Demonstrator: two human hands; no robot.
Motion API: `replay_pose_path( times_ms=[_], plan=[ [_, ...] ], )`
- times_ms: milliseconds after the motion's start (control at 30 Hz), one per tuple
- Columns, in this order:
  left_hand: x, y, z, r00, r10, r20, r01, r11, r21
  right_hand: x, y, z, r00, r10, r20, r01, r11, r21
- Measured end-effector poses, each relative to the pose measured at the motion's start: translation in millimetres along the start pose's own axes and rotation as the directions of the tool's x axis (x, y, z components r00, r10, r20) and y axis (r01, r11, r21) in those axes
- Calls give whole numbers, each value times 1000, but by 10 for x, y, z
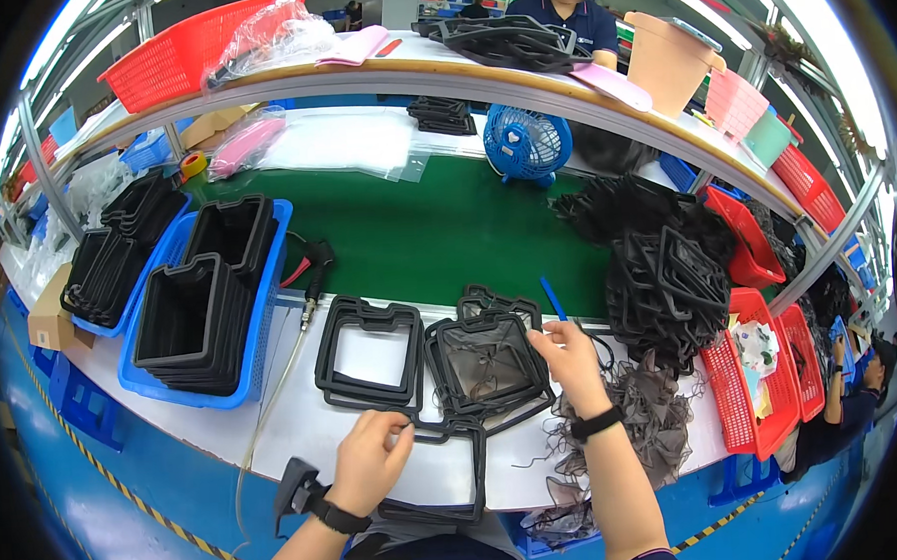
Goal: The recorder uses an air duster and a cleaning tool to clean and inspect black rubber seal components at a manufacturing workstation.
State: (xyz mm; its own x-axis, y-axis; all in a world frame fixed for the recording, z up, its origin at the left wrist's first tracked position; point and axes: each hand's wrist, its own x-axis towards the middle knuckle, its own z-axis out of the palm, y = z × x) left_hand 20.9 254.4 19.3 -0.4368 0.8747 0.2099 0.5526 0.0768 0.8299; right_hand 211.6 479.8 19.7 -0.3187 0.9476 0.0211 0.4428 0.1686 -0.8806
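In front of me lie several black rectangular frames. A stack with open middles (pixel 322 364) sits at the left. Beside it, a black frame with dark mesh (pixel 487 363) across its middle lies on other frames. My right hand (pixel 569 365) is at that frame's right upper side, thumb and fingers pinched together at its edge. My left hand (pixel 372 461) is closed, its fingertips against the upper corner of the nearest black frame (pixel 480 469), which reaches the table's front edge. What lies between the left fingertips is too small to make out.
Blue baskets (pixel 281 249) hold stacked black frames at the left, beside an air gun (pixel 317 271). At the right are piled frames (pixel 666 290), loose dark mesh (pixel 649 411) and red baskets (pixel 775 421). Beyond stand a blue pen (pixel 553 298), a fan (pixel 526 141) and a shelf (pixel 410 79).
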Motion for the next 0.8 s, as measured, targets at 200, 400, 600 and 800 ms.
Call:
replay_pose_path(
  times_ms=[200, 400, 600, 800],
  plan=[
    [168, 248, 260, 989, 44, 139, -19, 984, -178, 180, 365, 145, 971, -197, -134, 117, 885, -452],
    [556, 308, 425, 907, -266, 326, 421, 604, -676, -353, -505, 44, 934, -343, -103, 319, 927, -197],
    [849, 391, 269, 837, -191, 513, 542, 418, -729, -1093, -528, -50, 641, -715, 279, 759, 644, -93],
    [565, 637, 208, 789, -50, 612, 562, 460, -688, -1044, -458, -224, 899, 76, 430, -347, 723, 598]
  ],
)
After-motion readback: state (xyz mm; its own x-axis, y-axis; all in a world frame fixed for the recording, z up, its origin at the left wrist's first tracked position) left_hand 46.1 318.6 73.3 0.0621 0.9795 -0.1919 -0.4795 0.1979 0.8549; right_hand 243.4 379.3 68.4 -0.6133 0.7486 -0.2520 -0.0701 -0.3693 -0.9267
